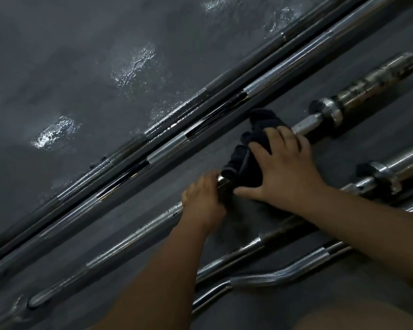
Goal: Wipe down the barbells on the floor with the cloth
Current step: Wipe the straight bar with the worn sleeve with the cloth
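Note:
Several chrome barbells lie diagonally on the dark floor. The middle barbell (pixel 138 234) runs from lower left to a rusty sleeve (pixel 372 84) at upper right. My left hand (pixel 204 203) grips its shaft. Just beyond it, my right hand (pixel 284 167) presses a dark cloth (pixel 246 160) around the same shaft, fingers spread over the cloth. The cloth hides the bar beneath it.
Two long barbells (pixel 200 129) lie side by side farther away. Nearer me lie another straight bar with a collar (pixel 386 175) and a curl bar (pixel 284 272). Shiny scuffed patches (pixel 55 132) mark the floor (pixel 57 55) on the far side.

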`<action>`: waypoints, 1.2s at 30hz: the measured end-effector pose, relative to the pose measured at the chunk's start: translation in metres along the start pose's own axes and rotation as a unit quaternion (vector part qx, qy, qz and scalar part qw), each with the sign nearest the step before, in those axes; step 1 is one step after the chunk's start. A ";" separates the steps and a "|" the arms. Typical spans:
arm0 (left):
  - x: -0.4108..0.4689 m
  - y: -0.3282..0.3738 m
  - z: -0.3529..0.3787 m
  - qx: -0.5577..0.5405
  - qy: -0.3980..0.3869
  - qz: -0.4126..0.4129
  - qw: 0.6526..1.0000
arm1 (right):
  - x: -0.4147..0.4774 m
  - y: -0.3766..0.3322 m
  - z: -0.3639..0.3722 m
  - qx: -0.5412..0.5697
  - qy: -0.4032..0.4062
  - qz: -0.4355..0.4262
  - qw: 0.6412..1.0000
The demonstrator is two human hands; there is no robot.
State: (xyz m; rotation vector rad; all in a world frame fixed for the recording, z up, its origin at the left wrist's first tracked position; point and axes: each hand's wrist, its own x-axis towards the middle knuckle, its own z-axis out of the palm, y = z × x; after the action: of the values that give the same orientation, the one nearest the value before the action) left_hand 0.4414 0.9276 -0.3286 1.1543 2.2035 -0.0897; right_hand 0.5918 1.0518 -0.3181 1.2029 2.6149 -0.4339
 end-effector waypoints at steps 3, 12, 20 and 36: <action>0.001 -0.002 0.001 0.006 0.002 0.004 1.000 | 0.008 0.002 -0.012 -0.059 -0.004 -0.033 0.998; 0.001 -0.004 0.006 0.017 0.021 0.014 1.000 | 0.053 0.036 -0.063 0.060 0.024 0.052 0.997; -0.002 0.001 0.009 0.009 -0.020 -0.050 0.998 | -0.005 -0.026 -0.023 0.201 -0.020 -0.161 0.966; -0.009 -0.002 0.014 0.010 0.019 0.011 1.000 | 0.013 0.063 -0.052 0.322 -0.048 0.106 0.940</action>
State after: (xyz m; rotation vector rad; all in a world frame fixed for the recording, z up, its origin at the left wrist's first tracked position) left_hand 0.4506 0.9156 -0.3349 1.1998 2.2279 -0.0802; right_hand 0.6276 1.1185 -0.2844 1.5689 2.2794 -1.3334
